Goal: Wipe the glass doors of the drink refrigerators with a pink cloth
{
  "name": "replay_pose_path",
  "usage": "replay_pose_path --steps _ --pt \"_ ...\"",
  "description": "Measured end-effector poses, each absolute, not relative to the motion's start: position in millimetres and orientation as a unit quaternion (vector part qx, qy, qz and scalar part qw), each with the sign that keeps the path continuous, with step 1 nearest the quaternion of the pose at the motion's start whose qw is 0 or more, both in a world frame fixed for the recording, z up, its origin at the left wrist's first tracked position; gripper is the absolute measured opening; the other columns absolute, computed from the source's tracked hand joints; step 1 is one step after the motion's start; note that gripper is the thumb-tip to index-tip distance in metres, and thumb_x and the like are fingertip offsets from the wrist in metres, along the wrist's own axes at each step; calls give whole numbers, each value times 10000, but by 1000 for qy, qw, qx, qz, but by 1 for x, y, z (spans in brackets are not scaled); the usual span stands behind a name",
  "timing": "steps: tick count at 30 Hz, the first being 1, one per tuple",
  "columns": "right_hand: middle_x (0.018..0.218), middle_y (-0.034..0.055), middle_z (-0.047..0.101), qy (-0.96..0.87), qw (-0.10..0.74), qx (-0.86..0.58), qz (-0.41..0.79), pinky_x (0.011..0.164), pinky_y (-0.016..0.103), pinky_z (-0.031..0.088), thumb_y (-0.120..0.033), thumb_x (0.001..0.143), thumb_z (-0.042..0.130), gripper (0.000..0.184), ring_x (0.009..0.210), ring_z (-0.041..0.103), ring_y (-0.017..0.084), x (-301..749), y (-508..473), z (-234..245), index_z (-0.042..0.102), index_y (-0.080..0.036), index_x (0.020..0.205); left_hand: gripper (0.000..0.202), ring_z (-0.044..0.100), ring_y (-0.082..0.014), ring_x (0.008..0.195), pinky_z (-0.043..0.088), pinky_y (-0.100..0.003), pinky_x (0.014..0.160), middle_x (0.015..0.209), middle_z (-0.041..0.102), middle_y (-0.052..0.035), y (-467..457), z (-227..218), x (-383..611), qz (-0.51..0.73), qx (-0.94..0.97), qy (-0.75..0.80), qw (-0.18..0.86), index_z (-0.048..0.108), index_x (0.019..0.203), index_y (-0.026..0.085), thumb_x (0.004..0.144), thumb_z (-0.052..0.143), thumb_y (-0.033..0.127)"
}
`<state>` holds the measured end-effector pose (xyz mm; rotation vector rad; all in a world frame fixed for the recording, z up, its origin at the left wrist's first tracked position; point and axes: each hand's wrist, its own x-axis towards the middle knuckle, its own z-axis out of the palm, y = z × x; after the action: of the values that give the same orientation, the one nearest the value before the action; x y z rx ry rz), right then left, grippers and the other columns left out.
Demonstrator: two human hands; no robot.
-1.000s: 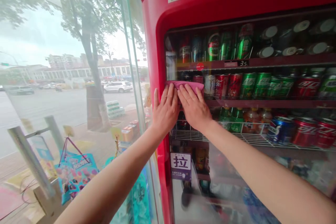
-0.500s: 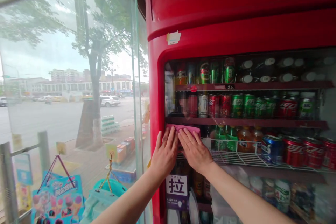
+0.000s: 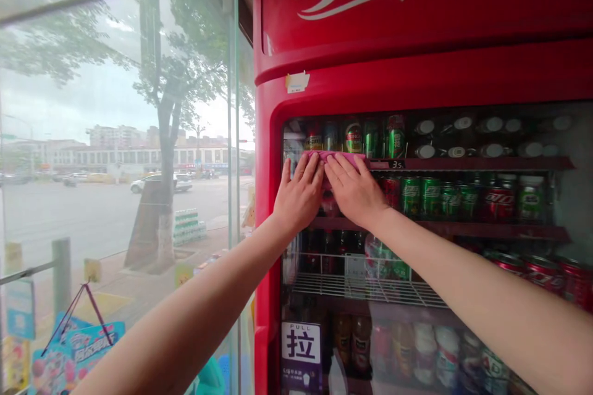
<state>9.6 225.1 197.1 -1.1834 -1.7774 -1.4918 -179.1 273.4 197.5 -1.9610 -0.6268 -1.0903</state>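
Observation:
Both of my hands press flat on a pink cloth (image 3: pixel 334 156) against the glass door of a red drinks fridge (image 3: pixel 417 74). My left hand (image 3: pixel 299 194) covers the cloth's left part, and my right hand (image 3: pixel 353 191) lies beside it on the right part. Fingers point upward, and the cloth shows mostly along their tips. Behind the glass, rows of green and red drink cans (image 3: pixel 430 196) stand on dark red shelves. The hands and cloth hide the cans directly behind them.
A purple and white "PULL" sticker (image 3: pixel 301 342) sits low on the door's left side. A wire rack (image 3: pixel 365 290) holds more drinks below. To the left, a shop window (image 3: pixel 115 136) looks onto a street with cars, with a hanging toy packet (image 3: pixel 78 352) inside it.
Both hands and the cloth have slid upward on the glass, from below the middle shelf to the level of the top shelf. The view has also tilted up a little.

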Motion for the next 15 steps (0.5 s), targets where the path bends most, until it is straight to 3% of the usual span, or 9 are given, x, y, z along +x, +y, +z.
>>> replay_pose_path --steps 8,12,15 --pt "1745 238 426 -650 262 -461 -544 1320 618 350 -150 1105 302 591 1649 365 371 33 216 278 438 -8 1662 655 256 -349 1712 120 -633 1407 1818 325 -174 276 266 -143 -457 -755 -228 411 378 1713 68 1088 388 263" --pt "1798 162 363 -662 291 -426 -543 1366 627 270 -187 1127 254 630 1686 293 328 51 227 296 295 -111 1750 696 225 -337 1723 74 -648 1403 1838 288 -139 280 281 -129 -488 -749 -239 381 322 1746 146 1073 434 281" --pt "1814 138 334 -644 315 -424 -554 1383 638 214 -219 1148 227 632 1701 252 313 57 237 283 221 -153 1777 732 178 -328 1735 28 -659 1400 1851 263 -106 282 274 -124 -502 -753 -235 355 285 1764 206 1054 459 243"
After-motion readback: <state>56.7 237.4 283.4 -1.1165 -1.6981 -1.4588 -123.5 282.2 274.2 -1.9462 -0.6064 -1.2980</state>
